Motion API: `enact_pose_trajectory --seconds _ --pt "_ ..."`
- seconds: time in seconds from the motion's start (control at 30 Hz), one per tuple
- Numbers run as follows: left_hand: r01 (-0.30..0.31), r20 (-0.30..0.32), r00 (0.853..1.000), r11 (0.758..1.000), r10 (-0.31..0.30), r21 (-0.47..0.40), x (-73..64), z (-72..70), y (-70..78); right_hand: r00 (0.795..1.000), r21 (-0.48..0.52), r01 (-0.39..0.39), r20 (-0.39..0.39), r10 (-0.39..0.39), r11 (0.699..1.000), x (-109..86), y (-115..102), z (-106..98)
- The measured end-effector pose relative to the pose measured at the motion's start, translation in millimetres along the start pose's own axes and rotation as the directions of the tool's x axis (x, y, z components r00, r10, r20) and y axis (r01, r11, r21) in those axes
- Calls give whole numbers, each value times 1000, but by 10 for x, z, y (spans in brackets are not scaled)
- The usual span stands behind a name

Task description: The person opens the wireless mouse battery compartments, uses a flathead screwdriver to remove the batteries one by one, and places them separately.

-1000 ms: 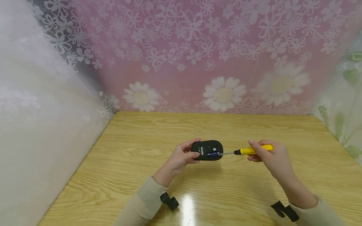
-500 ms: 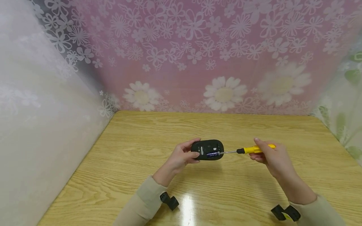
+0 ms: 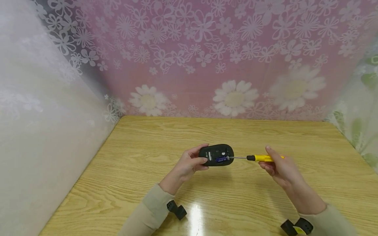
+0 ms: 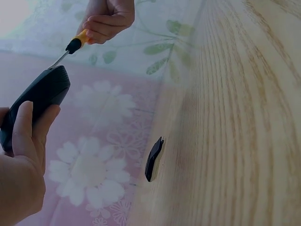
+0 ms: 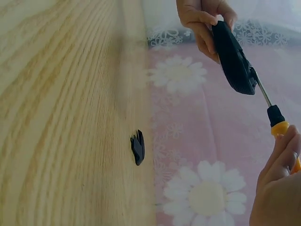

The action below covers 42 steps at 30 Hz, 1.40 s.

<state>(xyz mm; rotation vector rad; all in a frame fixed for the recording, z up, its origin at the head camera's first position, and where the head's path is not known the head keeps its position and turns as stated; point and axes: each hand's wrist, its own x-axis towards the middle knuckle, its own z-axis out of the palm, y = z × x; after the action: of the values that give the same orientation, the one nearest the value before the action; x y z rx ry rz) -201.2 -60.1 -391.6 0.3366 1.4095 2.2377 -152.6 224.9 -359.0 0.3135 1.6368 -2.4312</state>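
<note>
A black computer mouse (image 3: 218,151) is gripped by my left hand (image 3: 186,165), thumb on its underside, which faces up with the battery slot uncovered. In that slot lies a blue battery (image 3: 221,159), tilted slightly. My right hand (image 3: 286,172) holds a screwdriver (image 3: 262,158) by its yellow handle. Its metal shaft points left, and the tip sits at the battery's right end, by the rim of the slot. From the left wrist view the mouse (image 4: 40,99) is clear of the table, and the screwdriver (image 4: 74,45) meets its far end.
A small black curved plastic piece (image 5: 138,148) lies on the wooden table (image 3: 141,141) near the back edge, hidden behind the mouse in the head view. Flowered pink cloth (image 3: 189,59) hangs at the back, with pale sheets at both sides. A black strap mount sits on each wrist.
The right hand and screwdriver have shifted a little to the right, the thumb lifting. The mouse has tilted slightly, and the battery now sits askew in its slot.
</note>
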Motion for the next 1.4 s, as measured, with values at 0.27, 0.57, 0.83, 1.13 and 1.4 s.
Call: enact_pose_trajectory --seconds 0.27,0.57,0.83,1.13,1.4 --pt "19 -16 1000 999 -20 -35 9 8 -22 917 -373 380 33 -398 846 -121 74 50" --pt "0 -69 998 999 2 38 26 34 -40 360 -681 732 407 -840 -16 -239 164 284" --pt "-115 12 993 981 115 155 8 45 -51 264 -711 651 541 -799 -266 -281 149 467" --pt "-89 -9 996 972 93 219 53 36 -118 507 -813 560 488 -710 -159 -331 27 605" --pt "-42 -4 999 986 43 162 37 12 -78 809 -804 447 176 -562 392 -255 -140 398"
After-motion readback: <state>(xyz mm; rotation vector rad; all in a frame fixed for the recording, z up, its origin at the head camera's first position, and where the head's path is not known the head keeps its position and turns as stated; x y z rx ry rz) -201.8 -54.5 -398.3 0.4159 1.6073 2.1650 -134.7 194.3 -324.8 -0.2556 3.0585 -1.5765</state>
